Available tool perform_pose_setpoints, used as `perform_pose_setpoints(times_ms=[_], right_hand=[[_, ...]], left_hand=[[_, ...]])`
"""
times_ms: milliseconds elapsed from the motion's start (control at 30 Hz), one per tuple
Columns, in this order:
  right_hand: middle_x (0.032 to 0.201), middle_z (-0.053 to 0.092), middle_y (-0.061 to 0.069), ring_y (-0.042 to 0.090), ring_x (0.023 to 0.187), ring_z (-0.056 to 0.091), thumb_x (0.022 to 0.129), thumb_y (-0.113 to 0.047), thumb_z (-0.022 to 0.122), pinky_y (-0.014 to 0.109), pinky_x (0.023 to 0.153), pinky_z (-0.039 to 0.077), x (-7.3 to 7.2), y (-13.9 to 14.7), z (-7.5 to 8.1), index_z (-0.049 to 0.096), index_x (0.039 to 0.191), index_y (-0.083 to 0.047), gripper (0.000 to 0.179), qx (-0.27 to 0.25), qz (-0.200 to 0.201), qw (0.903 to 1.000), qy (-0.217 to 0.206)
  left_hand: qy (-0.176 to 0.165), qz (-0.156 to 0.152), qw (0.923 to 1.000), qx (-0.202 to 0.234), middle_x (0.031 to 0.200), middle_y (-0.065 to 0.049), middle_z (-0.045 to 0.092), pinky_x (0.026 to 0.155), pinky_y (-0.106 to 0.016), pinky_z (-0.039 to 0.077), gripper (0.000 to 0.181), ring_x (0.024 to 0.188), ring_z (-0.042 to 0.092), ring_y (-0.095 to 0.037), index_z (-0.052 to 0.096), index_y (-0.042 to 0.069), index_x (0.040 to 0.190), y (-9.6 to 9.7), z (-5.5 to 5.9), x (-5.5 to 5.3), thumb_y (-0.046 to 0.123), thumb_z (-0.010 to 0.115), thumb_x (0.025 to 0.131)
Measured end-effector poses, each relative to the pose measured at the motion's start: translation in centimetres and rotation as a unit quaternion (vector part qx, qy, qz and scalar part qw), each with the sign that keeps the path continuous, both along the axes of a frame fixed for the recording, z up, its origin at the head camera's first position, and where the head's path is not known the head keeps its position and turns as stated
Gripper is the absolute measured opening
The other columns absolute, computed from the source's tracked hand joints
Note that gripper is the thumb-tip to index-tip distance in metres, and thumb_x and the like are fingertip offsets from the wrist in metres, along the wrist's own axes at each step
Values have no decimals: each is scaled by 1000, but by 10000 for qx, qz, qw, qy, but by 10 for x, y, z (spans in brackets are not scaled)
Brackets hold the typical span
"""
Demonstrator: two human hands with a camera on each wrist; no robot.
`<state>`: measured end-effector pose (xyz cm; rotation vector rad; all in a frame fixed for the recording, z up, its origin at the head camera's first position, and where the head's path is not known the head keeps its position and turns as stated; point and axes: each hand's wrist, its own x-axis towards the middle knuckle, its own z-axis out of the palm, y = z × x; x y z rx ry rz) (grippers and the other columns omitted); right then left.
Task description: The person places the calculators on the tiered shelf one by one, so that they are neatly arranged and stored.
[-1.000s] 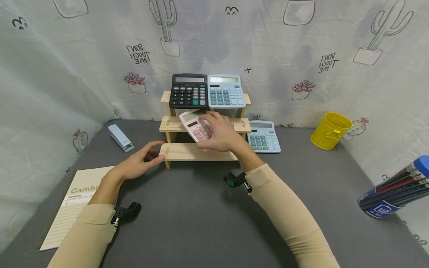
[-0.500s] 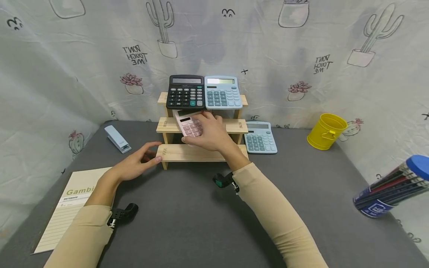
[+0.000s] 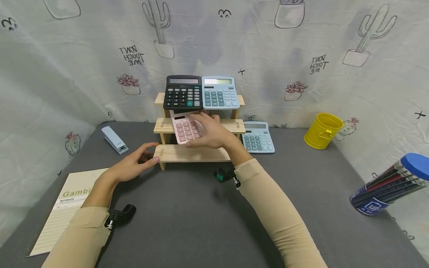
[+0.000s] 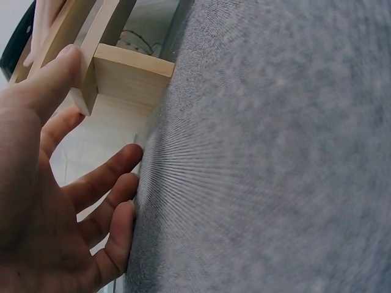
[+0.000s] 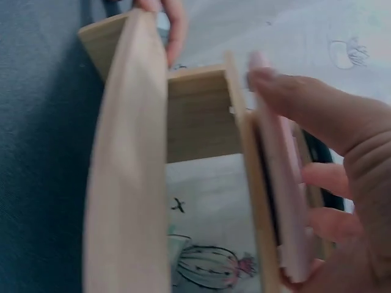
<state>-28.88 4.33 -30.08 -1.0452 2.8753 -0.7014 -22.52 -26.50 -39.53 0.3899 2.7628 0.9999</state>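
pink calculator (image 3: 182, 131) first: where is it?

— at the middle shelf of the wooden stand (image 3: 197, 153), toward the left, its lower end out past the front edge. a second ago it was further right and more askew; now it's nearly straight.

and the hands?

— the right hand (image 3: 212, 132) grips it along its right side. the left hand (image 3: 129, 163) hasn't moved from the stand: thumb and index finger pinch the bottom shelf's left end, the other fingers loosely spread.

any containers?

— a clear tub (image 3: 370, 205) packed with pencils (image 3: 390, 182) under a blue lid (image 3: 417, 166), and a yellow bucket (image 3: 316, 136); i can't make out what's in the bucket.

what's hard to see?

— the pink one's display, mostly hidden beneath the black calculator (image 3: 182, 91). the left sleeve (image 3: 80, 227) covers part of the notebook (image 3: 63, 208), the blue lid runs off the right edge, and the right wrist view is blurred.
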Motion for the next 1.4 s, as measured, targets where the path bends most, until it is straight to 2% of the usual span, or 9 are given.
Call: perform_pose_setpoints(times_ms=[67,167,400,500,633,800,933,1200,1400], right_hand=[[156,47,3,18,143,40,81,-53,84,45,111,21,-1,-6,-6,44,156,-16,93,-189,-67,9995,237],[153,49,4,19,138,43,82,-54,83,45,110,21,0,-14,-12,47,153,-16,89,-408,-160,9984,351],[153,47,10,22,139,43,88,-33,79,45,119,17,1,-16,-16,43,155,-11,79,-570,57,9980,258],[153,48,9,22,140,43,90,-33,78,42,120,17,0,-16,-18,43,155,-11,76,-655,109,9973,304],[152,50,6,21,141,44,91,-41,79,40,119,20,-1,-21,-24,47,152,-12,75,-782,-128,9958,453],[146,56,5,21,133,50,87,-45,81,39,113,26,-1,-29,-29,53,146,-12,73,-930,-477,9919,726],[143,57,4,21,129,51,87,-46,81,39,111,27,-1,-32,-29,55,143,-13,70,-901,-575,9905,867],[146,55,4,21,134,48,89,-44,80,39,112,26,-2,-29,-27,54,145,-13,69,-854,-473,9927,705],[151,49,6,26,136,42,92,-43,77,41,114,28,-1,-26,-26,50,149,-14,69,-734,-449,9947,560]], left_hand=[[-5,22,10000,-15,147,-27,49,86,-53,52,74,125,56,-44,21,27,163,-1,0,0,57,53,103],[-13,46,10000,-41,148,-27,49,87,-54,51,75,126,55,-45,21,27,163,-2,-1,0,58,53,103],[8,-31,10000,10,147,-26,50,88,-55,51,75,128,54,-44,20,27,164,-2,-3,-1,58,52,103],[27,-29,10000,-7,147,-26,50,89,-56,51,74,128,54,-44,20,27,163,-3,-3,-1,58,52,104],[14,-45,10000,18,147,-25,50,92,-58,49,74,129,54,-44,21,28,163,-3,-3,-1,58,52,103],[15,-50,10000,34,148,-25,50,92,-58,49,74,129,54,-44,21,27,163,-2,-2,-1,58,52,103],[-7,-26,10000,16,148,-26,50,92,-58,50,75,129,54,-45,20,27,163,-1,-1,-2,59,52,103],[17,-21,10000,-35,147,-26,50,91,-58,50,74,129,54,-44,21,28,163,-2,-1,-2,59,52,103],[-4,-43,10000,-25,147,-26,50,90,-57,50,73,129,54,-44,20,28,163,0,2,1,58,51,104]])
